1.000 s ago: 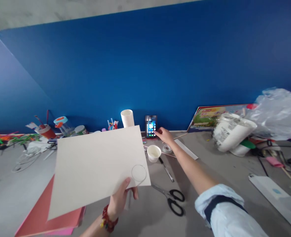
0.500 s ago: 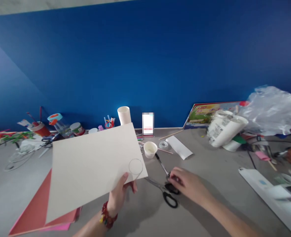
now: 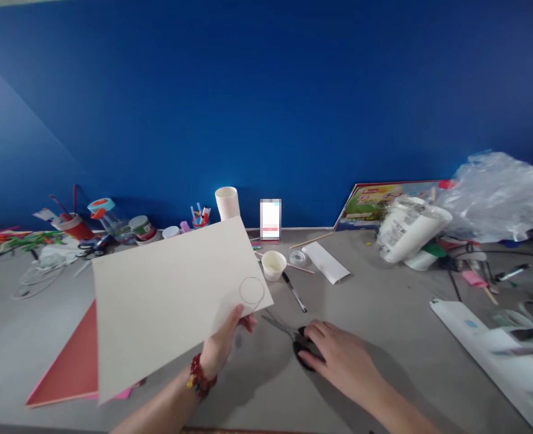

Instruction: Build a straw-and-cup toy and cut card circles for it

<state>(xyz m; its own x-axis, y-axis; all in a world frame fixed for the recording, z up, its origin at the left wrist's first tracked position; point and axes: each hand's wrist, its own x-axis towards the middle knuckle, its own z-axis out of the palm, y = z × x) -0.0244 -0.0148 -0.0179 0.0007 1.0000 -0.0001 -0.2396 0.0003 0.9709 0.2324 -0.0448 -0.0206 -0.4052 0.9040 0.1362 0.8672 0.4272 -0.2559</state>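
A large white sheet of card (image 3: 171, 301) is held up by its near right edge in my left hand (image 3: 225, 342), thumb on top and fingers beneath. A circle (image 3: 252, 290) is drawn in pencil-like line near its right corner. My right hand (image 3: 339, 355) is closed over the black handles of a pair of scissors (image 3: 289, 330), which lie on the table with blades pointing left toward the card. Part of the handles is hidden by my fingers. Just beyond the scissors lies a black-and-clear pen (image 3: 295, 293), with a white paper cup (image 3: 274, 266) next to it.
Behind the cup are a tape roll (image 3: 298, 258) and a folded white paper strip (image 3: 326, 263). Red card sheets (image 3: 70, 361) lie under the white card. Cup packs (image 3: 411, 232) and a plastic bag (image 3: 497, 196) stand at right, near a white tray (image 3: 469, 343).
My right hand has moved from beside the pen down onto the scissors' handles, and the pen now lies free. The card has shifted slightly in my left hand's grip area as the view tilted.
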